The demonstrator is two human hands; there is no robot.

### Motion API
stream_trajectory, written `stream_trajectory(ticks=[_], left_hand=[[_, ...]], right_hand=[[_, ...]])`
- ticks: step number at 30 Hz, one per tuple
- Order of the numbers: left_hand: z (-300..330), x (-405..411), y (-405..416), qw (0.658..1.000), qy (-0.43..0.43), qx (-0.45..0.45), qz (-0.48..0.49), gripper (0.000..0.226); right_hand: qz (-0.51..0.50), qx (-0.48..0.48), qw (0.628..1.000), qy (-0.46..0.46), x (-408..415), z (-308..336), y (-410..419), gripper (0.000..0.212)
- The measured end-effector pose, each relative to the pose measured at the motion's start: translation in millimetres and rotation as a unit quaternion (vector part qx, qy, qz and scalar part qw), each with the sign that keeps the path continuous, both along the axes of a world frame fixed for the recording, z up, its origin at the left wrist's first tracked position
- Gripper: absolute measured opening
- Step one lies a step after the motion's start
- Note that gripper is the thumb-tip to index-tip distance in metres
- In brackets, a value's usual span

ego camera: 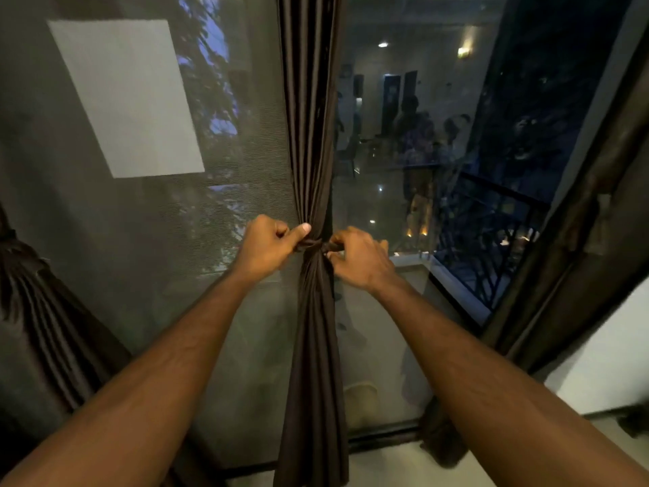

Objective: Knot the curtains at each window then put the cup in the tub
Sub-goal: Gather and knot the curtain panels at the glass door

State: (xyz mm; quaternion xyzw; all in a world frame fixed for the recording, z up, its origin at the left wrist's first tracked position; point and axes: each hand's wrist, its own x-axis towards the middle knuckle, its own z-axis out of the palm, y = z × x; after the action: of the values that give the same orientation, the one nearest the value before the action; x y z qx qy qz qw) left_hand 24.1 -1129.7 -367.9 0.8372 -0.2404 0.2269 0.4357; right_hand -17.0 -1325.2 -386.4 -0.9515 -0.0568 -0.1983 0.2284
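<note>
Your curtain (310,135) hangs dead centre of the frame, bunched tight at mid-height. Your left hand (268,246) and right hand (361,258) sit either side of that pinch point, each clamped on the tie band (316,245) wrapped round it. The fabric looks soft, light and a bit slick, so I'd guess the knot slips unless you grip close to the bunch and pull snug. No cup or tub in view.
</note>
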Motion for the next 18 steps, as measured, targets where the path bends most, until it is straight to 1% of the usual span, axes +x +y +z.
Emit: stream_trajectory(ticks=[1, 4, 6, 10, 13, 15, 18], left_hand=[[4, -2, -9, 1.000, -0.010, 0.014, -0.010, 0.064], [10, -5, -46, 0.997, -0.032, 0.046, -0.047, 0.058], [13, -6, -74, 0.994, -0.046, 0.073, -0.063, 0.054], [29, -16, -125, 0.983, -0.088, 0.128, -0.093, 0.056], [50, -26, -154, 0.978, -0.099, 0.148, -0.107, 0.056], [71, -32, -174, 0.974, -0.103, 0.169, -0.108, 0.056], [117, -43, -214, 0.966, -0.124, 0.212, -0.083, 0.057]], right_hand=[[-0.007, -0.002, 1.000, -0.003, -4, -1, -4, 0.016], [-0.040, -0.019, 0.999, -0.004, -18, -3, -20, 0.036], [-0.073, -0.031, 0.997, -0.005, -30, -2, -38, 0.041], [-0.122, -0.041, 0.992, -0.014, -51, 9, -89, 0.041], [-0.139, -0.041, 0.989, -0.023, -63, 27, -134, 0.036], [-0.145, -0.035, 0.988, -0.038, -69, 44, -165, 0.033], [-0.146, -0.033, 0.986, -0.078, -77, 76, -217, 0.026]])
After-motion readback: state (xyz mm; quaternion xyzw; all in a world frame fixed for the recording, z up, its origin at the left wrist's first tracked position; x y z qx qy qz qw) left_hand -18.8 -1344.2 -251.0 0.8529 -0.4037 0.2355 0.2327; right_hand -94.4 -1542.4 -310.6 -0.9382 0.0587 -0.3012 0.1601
